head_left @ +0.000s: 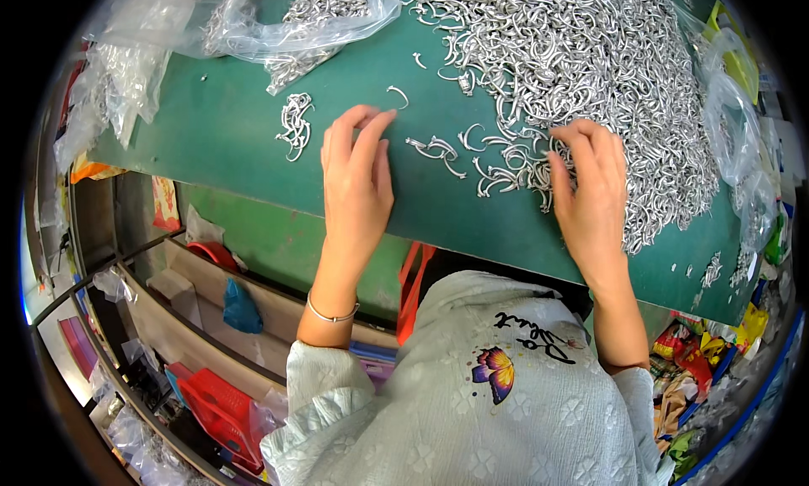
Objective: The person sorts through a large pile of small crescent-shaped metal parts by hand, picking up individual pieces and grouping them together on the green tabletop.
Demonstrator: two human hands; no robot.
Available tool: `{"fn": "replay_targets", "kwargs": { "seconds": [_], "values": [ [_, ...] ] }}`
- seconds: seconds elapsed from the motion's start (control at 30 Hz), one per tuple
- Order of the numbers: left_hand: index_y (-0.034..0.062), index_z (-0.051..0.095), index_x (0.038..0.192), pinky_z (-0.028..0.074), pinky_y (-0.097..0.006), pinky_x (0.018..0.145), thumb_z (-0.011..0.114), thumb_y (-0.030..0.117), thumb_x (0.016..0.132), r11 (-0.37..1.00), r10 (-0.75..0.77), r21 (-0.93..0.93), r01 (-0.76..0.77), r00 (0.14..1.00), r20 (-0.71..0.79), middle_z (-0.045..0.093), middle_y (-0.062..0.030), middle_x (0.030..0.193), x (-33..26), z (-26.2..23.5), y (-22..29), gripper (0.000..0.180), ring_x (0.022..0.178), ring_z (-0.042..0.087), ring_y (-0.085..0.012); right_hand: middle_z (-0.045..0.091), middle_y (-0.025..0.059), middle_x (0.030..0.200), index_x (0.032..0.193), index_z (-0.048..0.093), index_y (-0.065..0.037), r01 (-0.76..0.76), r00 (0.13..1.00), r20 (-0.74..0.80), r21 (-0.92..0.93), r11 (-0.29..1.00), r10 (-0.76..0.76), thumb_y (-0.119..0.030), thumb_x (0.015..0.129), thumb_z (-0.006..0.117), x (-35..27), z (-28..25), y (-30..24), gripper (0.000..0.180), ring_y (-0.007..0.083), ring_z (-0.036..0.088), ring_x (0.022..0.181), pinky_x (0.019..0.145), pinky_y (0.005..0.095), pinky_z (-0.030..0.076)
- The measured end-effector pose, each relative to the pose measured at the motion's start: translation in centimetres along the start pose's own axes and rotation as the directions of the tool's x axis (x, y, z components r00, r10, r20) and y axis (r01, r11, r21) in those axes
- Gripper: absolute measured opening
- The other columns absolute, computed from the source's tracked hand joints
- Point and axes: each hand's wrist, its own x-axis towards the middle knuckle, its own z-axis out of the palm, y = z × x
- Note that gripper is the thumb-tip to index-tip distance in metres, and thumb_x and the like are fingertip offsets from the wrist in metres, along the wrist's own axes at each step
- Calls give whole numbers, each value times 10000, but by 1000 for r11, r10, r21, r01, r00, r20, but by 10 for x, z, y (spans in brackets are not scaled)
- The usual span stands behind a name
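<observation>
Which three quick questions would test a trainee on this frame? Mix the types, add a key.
1. True or false: the left hand is buried in the large silvery heap.
2. Which arm wears the bracelet? A) right B) left C) both
3. Fill in: the small pile of curved pieces lies to the ____ of the left hand.

Key:
1. False; it is over the green tabletop, outside the heap, while the right hand is at the heap's edge.
2. B
3. left
</observation>
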Motion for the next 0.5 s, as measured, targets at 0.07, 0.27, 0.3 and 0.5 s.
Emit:
{"fn": "replay_targets", "kwargs": {
  "seconds": [0.07, 0.27, 0.3, 0.5],
  "values": [
    [62, 646, 1146, 445, -373, 881, 654, -81, 799, 994, 106, -26, -103, 979, 176, 589, -105, 1140, 8, -5, 13, 375, 1056, 580, -287, 562, 95, 1102, 1061, 624, -38, 72, 991, 102, 85, 994, -81, -42, 775, 724, 2, 2, -9, 304, 283, 525, 1018, 858, 400, 411],
    [59, 638, 1005, 381, -393, 909, 703, 2, 780, 990, 142, -37, -138, 922, 361, 569, -56, 1033, -3, 0, 19, 241, 969, 545, -268, 564, 81, 1137, 957, 642, -48, 159, 962, 203, 129, 979, -183, -65, 746, 748, -8, 9, -13, 236, 284, 517, 1071, 890, 413, 393],
    [59, 640, 1009, 377, -392, 907, 709, 7, 777, 989, 147, -48, -138, 927, 346, 570, -58, 1039, -6, 0, 19, 247, 975, 545, -267, 567, 81, 1129, 939, 645, -50, 140, 966, 194, 156, 978, -169, -63, 747, 747, -11, 6, -9, 218, 286, 519, 1064, 891, 410, 393],
    [49, 648, 994, 356, -404, 881, 728, 23, 765, 994, 101, -58, -88, 957, 273, 564, -69, 1077, -18, 6, 32, 244, 1012, 534, -266, 570, 76, 1126, 967, 666, -67, 80, 977, 186, 147, 986, -108, -58, 756, 737, -22, 0, -3, 223, 287, 515, 1068, 897, 410, 381]
  ]
}}
